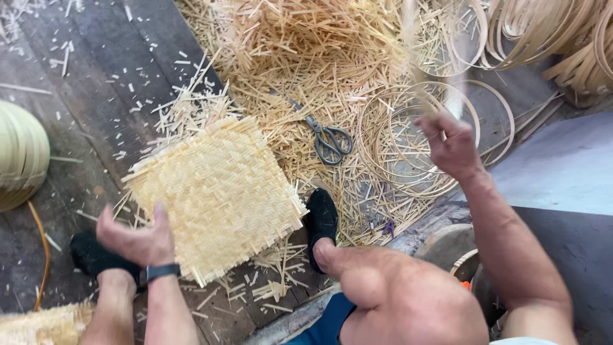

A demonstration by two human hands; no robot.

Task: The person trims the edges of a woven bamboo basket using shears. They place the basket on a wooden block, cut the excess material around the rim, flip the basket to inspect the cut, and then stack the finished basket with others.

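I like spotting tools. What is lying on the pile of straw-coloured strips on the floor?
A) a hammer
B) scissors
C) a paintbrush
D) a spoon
B: a pair of grey metal scissors lies on the cut strips, between the woven mat and the thin hoops.

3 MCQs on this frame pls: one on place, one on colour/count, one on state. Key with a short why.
1. Where do the scissors lie?
A. on the strip litter right of the woven mat
B. on top of the mat
C. in the left hand

2. What colour are the shoes?
A. white
B. black
C. red

3. What is the right hand doing?
A. resting flat on the floor
B. gripping the scissors
C. closed on thin strips, raised

Key:
1 A, they rest on loose strips beside the woven mat, untouched.
2 B, both shoes are black.
3 C, its fingers pinch blurred strips above the hoops; the left hand holds the mat's edge.
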